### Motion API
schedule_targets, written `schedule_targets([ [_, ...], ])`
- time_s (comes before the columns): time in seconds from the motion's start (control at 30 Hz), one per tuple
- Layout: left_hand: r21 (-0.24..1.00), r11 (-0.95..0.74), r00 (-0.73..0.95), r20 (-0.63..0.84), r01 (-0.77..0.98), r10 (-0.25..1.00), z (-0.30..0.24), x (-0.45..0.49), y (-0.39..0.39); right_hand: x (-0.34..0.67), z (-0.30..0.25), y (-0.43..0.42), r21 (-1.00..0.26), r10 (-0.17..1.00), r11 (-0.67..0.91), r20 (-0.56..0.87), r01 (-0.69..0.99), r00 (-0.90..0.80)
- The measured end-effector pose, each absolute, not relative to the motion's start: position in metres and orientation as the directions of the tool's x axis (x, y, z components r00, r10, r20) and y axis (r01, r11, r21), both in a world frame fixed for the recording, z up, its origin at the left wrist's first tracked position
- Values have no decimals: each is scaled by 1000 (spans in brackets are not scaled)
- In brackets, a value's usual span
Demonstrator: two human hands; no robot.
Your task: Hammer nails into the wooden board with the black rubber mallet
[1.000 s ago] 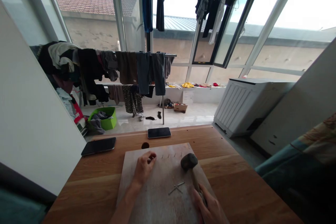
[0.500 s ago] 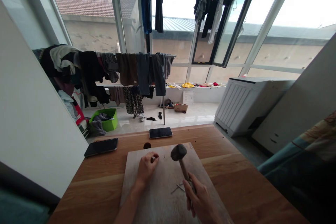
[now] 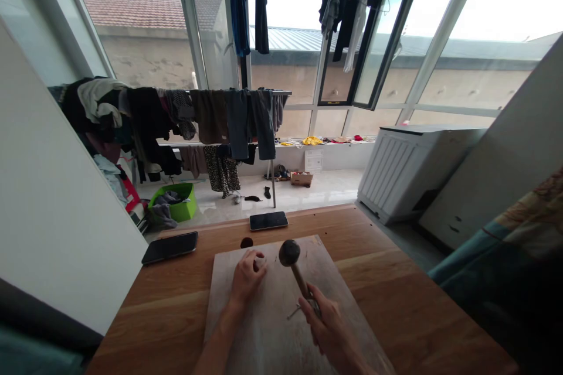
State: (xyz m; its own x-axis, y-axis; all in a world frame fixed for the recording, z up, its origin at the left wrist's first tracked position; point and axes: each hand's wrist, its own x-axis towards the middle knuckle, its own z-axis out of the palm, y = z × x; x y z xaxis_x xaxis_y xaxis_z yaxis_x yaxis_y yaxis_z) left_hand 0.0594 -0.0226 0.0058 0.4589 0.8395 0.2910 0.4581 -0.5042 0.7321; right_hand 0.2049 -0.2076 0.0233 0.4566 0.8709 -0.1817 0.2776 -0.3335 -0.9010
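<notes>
A pale wooden board [image 3: 259, 328] lies on the brown wooden table [image 3: 387, 299]. My right hand [image 3: 328, 328] is closed round the handle of a hammer [image 3: 292, 263], whose dark head hangs above the board's far half. Just left of that head, my left hand [image 3: 246, 275] rests on the board with its fingertips pinched together on something too small to name. A couple of loose nails [image 3: 294, 310] lie on the board beside my right hand.
Two dark phones lie on the table, one at the far edge [image 3: 268, 221] and one at the left [image 3: 169, 247]. A small dark round thing [image 3: 246, 242] sits just beyond the board. Past the table stand a clothes rack [image 3: 211, 117], a green basket [image 3: 173, 202] and a white cabinet [image 3: 413, 170].
My right hand has lifted the hammer off the board and swung its head left and away, toward my left hand. My left hand stays pinched at the same spot.
</notes>
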Motion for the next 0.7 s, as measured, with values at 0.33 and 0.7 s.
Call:
schedule_targets([
  [0.33,351,-872,902,140,341,409,54,89,-103,239,0,-254,-769,792,-422,-55,481,608],
  [0.7,185,-927,940,36,328,340,52,117,-124,242,-22,-257,-769,817,-375,-10,518,576],
])
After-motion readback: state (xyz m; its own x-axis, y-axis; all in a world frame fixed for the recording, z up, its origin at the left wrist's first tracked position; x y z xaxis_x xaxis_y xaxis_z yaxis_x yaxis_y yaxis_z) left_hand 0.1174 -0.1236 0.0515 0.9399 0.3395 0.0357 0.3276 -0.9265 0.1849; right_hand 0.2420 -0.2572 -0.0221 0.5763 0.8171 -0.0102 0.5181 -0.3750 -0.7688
